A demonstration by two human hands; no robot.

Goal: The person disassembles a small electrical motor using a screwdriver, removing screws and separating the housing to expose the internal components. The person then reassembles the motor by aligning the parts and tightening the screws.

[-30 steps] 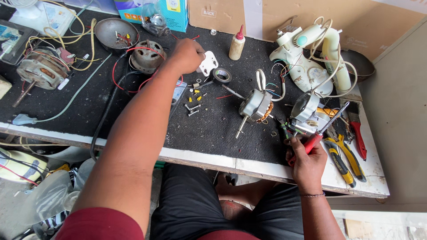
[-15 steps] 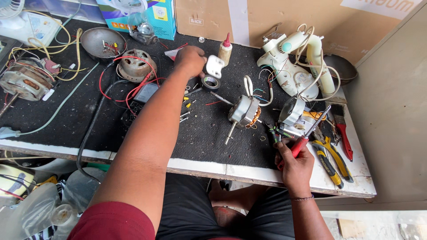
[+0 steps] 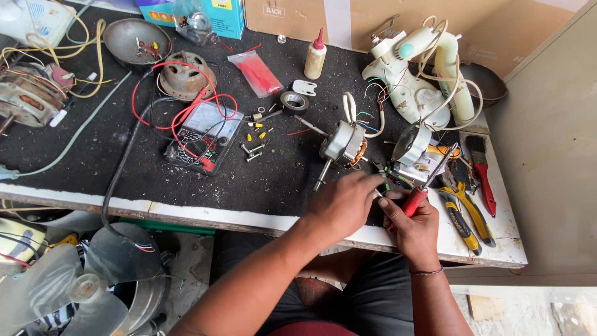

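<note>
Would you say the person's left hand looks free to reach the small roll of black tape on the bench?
Probably yes: the left hand appears to hold nothing bulky, and bare mat lies between it and the black tape roll.

Bright, even daylight, soft shadows, sharp focus at centre, slight wide-angle bending and softness toward the edges.

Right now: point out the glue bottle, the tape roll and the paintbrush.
glue bottle (image 3: 315, 59), head view, on its pale body.
tape roll (image 3: 293, 101), head view, on its dark ring.
paintbrush (image 3: 484, 183), head view, on its red handle.
</note>
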